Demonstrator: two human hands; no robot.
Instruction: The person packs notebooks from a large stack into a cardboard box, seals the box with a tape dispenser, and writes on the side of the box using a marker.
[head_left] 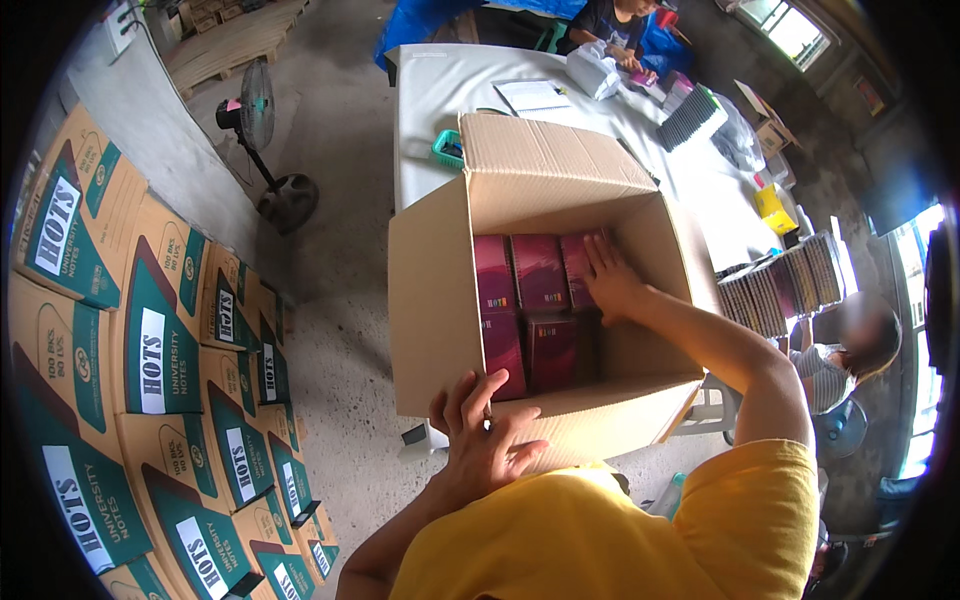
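An open cardboard carton (430, 310) stands in front of me with its flaps folded outward. Inside are several maroon block-shaped packs (540, 270) in two rows, and whether they are notebook bundles or small boxes I cannot make out. My right hand (612, 280) reaches in over the right side, its fingers stretched out flat on the far right pack (577, 268). At the carton's near left corner rests my left hand (485, 430), fingers spread over the edge and near flap. Beside the near middle pack (553, 355), a gap shows the carton's inside at the right.
Stacked printed cartons (165, 350) line the left, near a standing fan (255, 130). Beyond my carton, a white-covered table (425, 95) bears a green basket (448, 148), papers (530, 95) and notebook stacks (690, 120). One person (610, 35) works at its far end; another (835, 355) is at right.
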